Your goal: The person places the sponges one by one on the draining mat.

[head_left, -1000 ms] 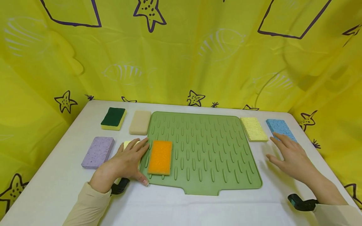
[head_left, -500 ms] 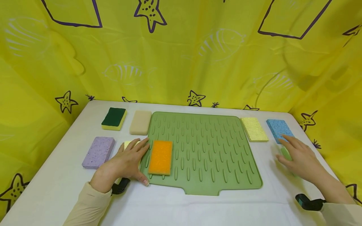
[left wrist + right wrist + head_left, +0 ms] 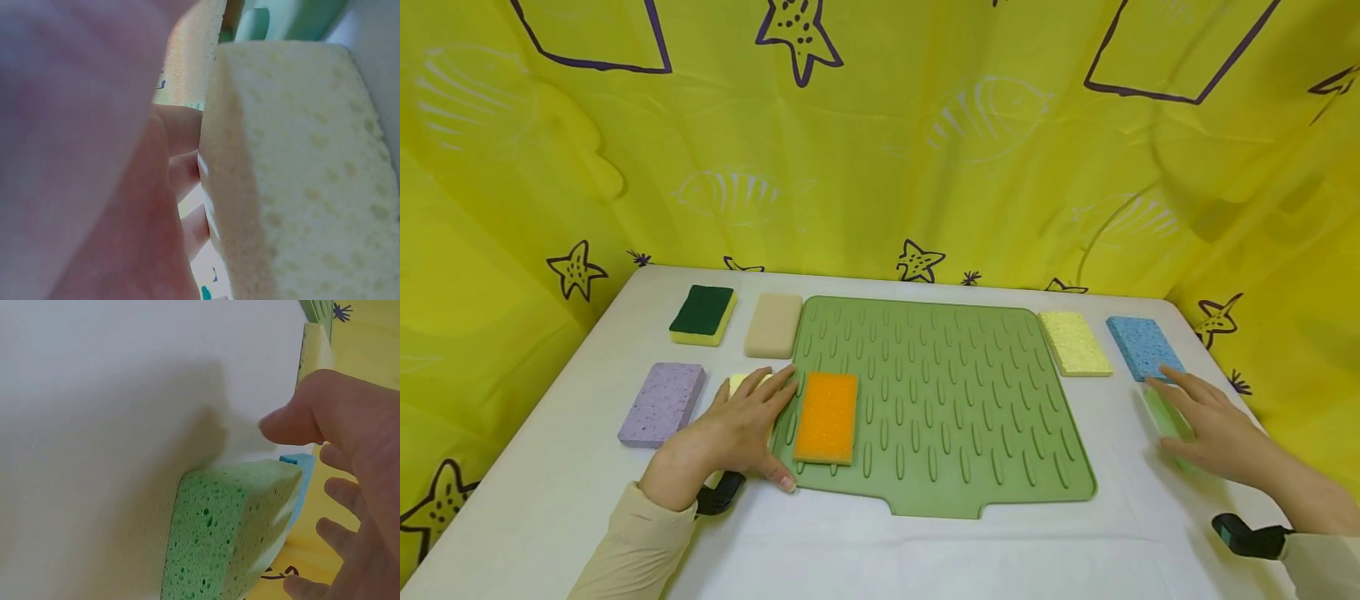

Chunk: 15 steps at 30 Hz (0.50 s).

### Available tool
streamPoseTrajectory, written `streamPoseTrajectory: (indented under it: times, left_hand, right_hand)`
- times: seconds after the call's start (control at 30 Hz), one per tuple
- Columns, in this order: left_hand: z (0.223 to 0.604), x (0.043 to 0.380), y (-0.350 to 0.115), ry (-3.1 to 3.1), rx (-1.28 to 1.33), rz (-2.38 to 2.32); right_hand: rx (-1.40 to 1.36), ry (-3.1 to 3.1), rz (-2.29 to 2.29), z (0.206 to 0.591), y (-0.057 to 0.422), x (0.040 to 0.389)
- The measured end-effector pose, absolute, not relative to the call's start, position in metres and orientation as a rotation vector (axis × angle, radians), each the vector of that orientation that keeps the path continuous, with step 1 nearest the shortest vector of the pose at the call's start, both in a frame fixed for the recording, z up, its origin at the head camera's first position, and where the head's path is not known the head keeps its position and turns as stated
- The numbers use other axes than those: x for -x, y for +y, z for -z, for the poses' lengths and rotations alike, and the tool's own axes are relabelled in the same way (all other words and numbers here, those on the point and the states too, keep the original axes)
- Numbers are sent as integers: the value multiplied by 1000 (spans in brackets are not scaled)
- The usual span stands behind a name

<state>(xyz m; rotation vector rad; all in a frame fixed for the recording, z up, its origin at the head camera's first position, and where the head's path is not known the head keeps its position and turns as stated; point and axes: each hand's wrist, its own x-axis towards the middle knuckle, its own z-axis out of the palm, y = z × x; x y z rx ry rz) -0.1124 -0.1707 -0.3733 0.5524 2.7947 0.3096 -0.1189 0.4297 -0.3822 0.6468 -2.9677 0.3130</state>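
Note:
My left hand (image 3: 741,429) lies over a pale yellow sponge (image 3: 312,169) beside the green mat's left edge, its fingers spread and largely straight. In the left wrist view the fingertips sit close to the sponge's side; whether they press on it I cannot tell. An orange sponge (image 3: 826,418) rests on the ridged green mat (image 3: 947,392), just right of that hand. On the right, my right hand (image 3: 1217,425) hovers over a light green sponge (image 3: 203,544), fingers loosely extended and apart from it. The hand covers part of this sponge in the head view.
A lilac sponge (image 3: 662,405), a dark green and yellow scrub sponge (image 3: 703,315) and a beige sponge (image 3: 772,325) lie left of the mat. To its right are a yellow sponge (image 3: 1075,343) and a blue sponge (image 3: 1144,346). A yellow curtain (image 3: 880,167) encloses the white table.
My right hand has shifted right and toward me, from beside the blue sponge to above the light green sponge, which has come into view. The left hand has stayed in place.

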Motion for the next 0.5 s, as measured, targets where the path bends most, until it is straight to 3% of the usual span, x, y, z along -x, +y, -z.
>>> streamPoseTrajectory:
  times: [0.5]
  left_hand:
    - [375,113,-171,2804,-563,-313]
  right_hand:
    - [-629,-3247,-402,380,438,117]
